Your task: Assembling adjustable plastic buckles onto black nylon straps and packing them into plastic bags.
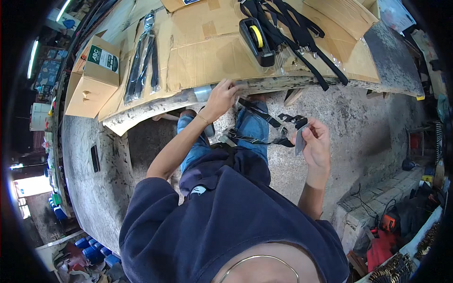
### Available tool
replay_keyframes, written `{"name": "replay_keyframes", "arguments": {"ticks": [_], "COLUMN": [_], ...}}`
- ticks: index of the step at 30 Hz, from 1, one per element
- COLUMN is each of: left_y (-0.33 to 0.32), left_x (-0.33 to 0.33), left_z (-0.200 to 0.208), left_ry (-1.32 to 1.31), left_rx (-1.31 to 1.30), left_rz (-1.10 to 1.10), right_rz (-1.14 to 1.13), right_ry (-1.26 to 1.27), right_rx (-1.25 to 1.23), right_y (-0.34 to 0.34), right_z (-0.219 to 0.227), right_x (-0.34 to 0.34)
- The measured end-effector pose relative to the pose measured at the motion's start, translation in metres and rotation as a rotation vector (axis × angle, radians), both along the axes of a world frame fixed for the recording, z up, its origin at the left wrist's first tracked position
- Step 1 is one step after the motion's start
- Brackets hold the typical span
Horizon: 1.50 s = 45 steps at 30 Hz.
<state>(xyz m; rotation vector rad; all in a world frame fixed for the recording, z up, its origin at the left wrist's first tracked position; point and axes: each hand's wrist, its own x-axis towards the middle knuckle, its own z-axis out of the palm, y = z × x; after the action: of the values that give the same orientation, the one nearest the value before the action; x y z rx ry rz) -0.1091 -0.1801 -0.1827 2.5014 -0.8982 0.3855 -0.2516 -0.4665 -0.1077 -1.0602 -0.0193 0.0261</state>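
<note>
My right hand is closed on a small grey card and the black strap gathered against it. Metal clips show on the strap, which hangs in loops over my lap toward the bench edge. At that edge my left hand has its fingers bent together in a pinch; what they hold, if anything, is too small to make out. Beyond the left hand, on the cardboard-covered bench, stands a black tape dispenser with a yellow core. A heap of black straps lies beside the dispenser.
Clear-bagged black straps lie on the bench's left part, next to an open cardboard box. Another open carton sits at the far right. A concrete block ledge with tools and cloth is at my lower right.
</note>
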Motion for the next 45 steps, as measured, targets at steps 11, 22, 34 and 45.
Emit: {"name": "replay_keyframes", "arguments": {"ticks": [11,22,34,45], "left_y": [0.007,0.018,-0.01,-0.012], "left_x": [0.043,0.069,-0.037,-0.033], "left_z": [0.016,0.015,-0.073,-0.067], "left_ry": [0.6,0.626,0.511,0.916], "left_rx": [-0.207,-0.053,-0.569,-1.451], "left_rz": [0.242,0.131,0.731,0.715], "right_rz": [0.01,0.143,0.157,0.199], "right_ry": [0.073,0.127,0.136,0.189], "right_rx": [0.01,0.09,0.084,0.063], "right_y": [0.011,0.019,0.018,0.019], "right_z": [0.002,0.007,-0.008,-0.014], "right_x": [0.001,0.005,0.003,0.005]}}
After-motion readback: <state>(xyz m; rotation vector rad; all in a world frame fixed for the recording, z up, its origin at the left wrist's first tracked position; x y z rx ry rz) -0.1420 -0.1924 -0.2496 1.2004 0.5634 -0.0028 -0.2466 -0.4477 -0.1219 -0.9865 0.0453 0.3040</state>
